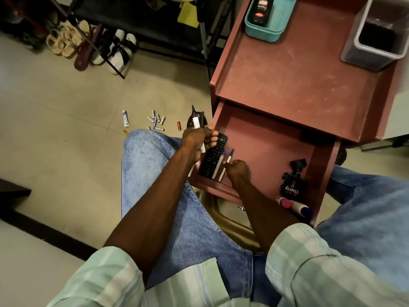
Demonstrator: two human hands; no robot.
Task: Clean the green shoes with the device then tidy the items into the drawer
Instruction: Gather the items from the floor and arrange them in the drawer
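Tidying stage, part done. Left hand (195, 138) grips a bundle of markers (197, 121); right hand (238, 170) pinches a pen (229, 156) inside the open drawer (265, 138). Batteries (156, 121) remain scattered on the floor; green shoes not visible.

Reddish-brown drawer (265, 138); black remote (213, 156); teal tray (263, 29); grey bin (374, 56); pale blue jeans (155, 173); shirt (321, 273) mint-and-white, seemingly checked.

We see the open reddish-brown wooden drawer (265, 138) pulled out, holding a black remote control (212, 156), two pens alongside, and a round black Cherry polish tin (291, 188) near its right wall.
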